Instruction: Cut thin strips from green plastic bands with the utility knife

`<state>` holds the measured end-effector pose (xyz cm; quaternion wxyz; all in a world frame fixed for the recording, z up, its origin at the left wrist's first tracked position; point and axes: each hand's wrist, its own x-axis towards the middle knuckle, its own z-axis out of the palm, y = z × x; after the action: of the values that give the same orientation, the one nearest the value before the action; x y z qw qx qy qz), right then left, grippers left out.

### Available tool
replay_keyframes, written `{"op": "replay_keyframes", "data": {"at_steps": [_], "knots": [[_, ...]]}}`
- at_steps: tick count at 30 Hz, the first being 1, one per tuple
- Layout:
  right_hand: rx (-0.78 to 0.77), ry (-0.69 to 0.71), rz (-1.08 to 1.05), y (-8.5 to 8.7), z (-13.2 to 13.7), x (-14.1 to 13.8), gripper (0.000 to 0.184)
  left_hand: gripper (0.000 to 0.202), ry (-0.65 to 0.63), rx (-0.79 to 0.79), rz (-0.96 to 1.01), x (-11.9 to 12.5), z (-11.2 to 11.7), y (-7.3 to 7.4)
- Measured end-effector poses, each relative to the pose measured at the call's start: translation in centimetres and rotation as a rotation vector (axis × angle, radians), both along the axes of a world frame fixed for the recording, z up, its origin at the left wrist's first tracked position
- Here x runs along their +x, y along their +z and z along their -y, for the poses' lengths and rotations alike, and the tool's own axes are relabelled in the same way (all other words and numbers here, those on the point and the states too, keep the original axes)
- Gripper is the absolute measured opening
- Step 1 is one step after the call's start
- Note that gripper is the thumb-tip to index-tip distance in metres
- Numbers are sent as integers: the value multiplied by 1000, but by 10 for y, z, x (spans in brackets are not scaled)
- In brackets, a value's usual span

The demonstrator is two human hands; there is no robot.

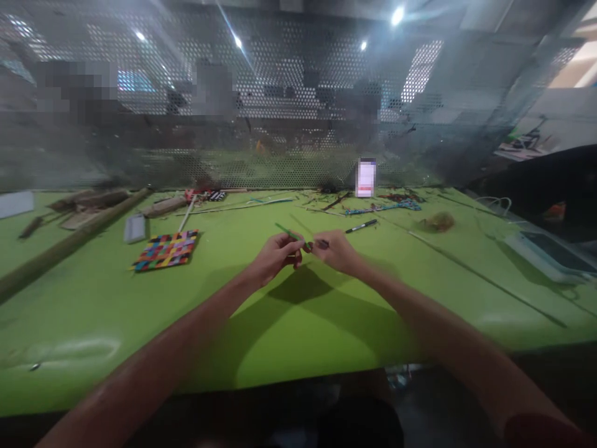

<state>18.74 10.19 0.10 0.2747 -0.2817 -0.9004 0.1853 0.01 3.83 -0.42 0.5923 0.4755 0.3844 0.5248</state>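
My left hand (276, 256) and my right hand (336, 250) meet above the middle of the green table (298, 336), fingers pinched together. The left hand pinches a thin green strip (286, 232) that sticks out up and to the left. The right hand's fingertips close on the strip's other end, where something small and dark shows; motion blur hides detail. Both forearms reach in from the near edge.
A multicoloured woven mat (166, 249) lies left of the hands. A black pen (360, 226) lies just beyond the right hand. Long sticks and strips (69, 244) litter the far and left table. A perforated screen (289, 93) stands behind. A white tray (550, 254) sits right.
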Motion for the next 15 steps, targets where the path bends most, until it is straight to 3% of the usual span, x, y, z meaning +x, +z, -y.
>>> {"op": "replay_keyframes", "data": {"at_steps": [5, 9, 15], "knots": [[94, 5, 216, -25, 8, 0, 16, 30, -4, 15, -56, 2, 5, -8], [227, 14, 315, -27, 19, 3, 8, 27, -41, 22, -64, 3, 10, -15], [248, -7, 211, -25, 23, 8, 10, 24, 43, 57, -196, -3, 9, -20]]}}
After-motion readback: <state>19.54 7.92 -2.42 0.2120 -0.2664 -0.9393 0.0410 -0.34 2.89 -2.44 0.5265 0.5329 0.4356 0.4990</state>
